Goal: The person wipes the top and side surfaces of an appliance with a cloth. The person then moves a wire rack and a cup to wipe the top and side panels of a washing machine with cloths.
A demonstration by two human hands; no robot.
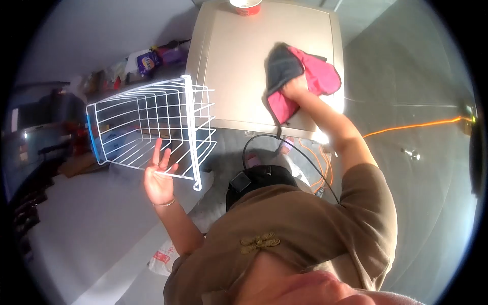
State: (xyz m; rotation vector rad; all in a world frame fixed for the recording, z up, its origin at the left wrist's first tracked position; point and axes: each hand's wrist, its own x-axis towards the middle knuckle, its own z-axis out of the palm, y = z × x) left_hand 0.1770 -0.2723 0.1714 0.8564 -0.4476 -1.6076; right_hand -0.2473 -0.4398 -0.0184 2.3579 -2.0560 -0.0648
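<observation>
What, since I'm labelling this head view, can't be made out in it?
In the head view:
- Fingers of the right hand: hidden by the cloth.
- Top of the tub: cut off by the upper edge.
- Wording on the purple pack: too small and blurred.
- Red print on the bag: too small to read.
- Items at the far left: dark and blurred.

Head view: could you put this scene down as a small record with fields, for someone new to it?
left hand: at the white wire basket, fingers extended; grip unclear
right hand: on the red-and-black fabric piece, fingers partly hidden
fabric piece: folded unevenly, lying on the beige top
beige top: in front of the person
far edge: red-and-white tub
right side: orange cord
wire basket: left of the fabric piece
</observation>
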